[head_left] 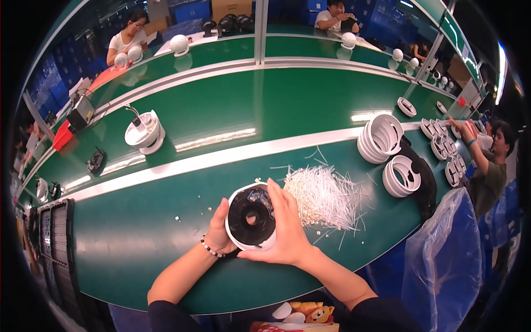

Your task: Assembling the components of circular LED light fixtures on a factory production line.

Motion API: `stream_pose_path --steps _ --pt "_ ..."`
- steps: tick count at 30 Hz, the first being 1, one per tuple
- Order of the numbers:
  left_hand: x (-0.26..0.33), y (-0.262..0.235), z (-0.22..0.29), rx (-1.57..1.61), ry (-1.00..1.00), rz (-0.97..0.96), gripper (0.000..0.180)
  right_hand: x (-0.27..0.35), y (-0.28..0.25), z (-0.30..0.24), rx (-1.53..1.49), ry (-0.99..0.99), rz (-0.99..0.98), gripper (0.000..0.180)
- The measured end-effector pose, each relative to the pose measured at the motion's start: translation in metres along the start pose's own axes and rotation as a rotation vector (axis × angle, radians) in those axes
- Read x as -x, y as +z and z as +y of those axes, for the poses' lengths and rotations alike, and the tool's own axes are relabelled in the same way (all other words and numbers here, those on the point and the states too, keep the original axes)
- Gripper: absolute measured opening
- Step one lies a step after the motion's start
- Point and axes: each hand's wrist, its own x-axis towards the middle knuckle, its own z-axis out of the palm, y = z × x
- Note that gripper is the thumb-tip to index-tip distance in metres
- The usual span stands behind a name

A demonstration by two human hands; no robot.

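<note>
Between my two hands, just above the green table, is a round white housing with a black disc-shaped insert in its open face. The insert has a round hole in its middle, and part of a blue circuit board shows at its upper right edge. My left hand grips the housing's left side, with a beaded bracelet at the wrist. My right hand wraps its right side, fingers over the far rim and thumb along the near edge. A heap of thin white strips with small cream ends lies just right of my right hand.
Stacked white rings and more rings stand at the right beside black fabric. Beyond, a green belt carries a white device with wires. Black trays stand left. A co-worker reaches over white parts at right.
</note>
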Motion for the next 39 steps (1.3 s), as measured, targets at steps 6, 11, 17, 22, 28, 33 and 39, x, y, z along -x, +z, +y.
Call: stream_pose_path --steps 6,11,17,22,28,33,39 --pt "-0.005 -0.015 -0.005 0.348 -0.264 0.127 0.089 0.0 -0.015 0.013 -0.048 -0.175 -0.117 0.109" --pt "0.014 -0.038 -0.004 0.414 -0.29 -0.079 0.088 0.0 -0.011 0.008 -0.149 -0.206 -0.23 0.109" --pt "0.008 -0.014 -0.02 -0.172 -0.068 0.169 0.078 0.012 -0.008 0.02 -0.144 -0.132 -0.041 0.105" --pt "0.001 -0.007 -0.023 -0.091 0.066 0.163 0.067 0.014 -0.008 0.015 -0.083 -0.068 0.067 0.101" --pt "0.0 0.006 -0.025 -0.038 0.077 0.259 0.064 0.018 -0.004 0.014 -0.024 -0.042 0.103 0.098" --pt "-0.001 0.011 -0.018 -0.017 0.096 0.29 0.063 0.015 0.0 0.016 -0.026 -0.047 0.097 0.092" --pt "-0.007 0.004 0.002 -0.008 0.013 0.428 0.064 0.022 0.012 0.029 -0.087 -0.262 0.129 0.063"
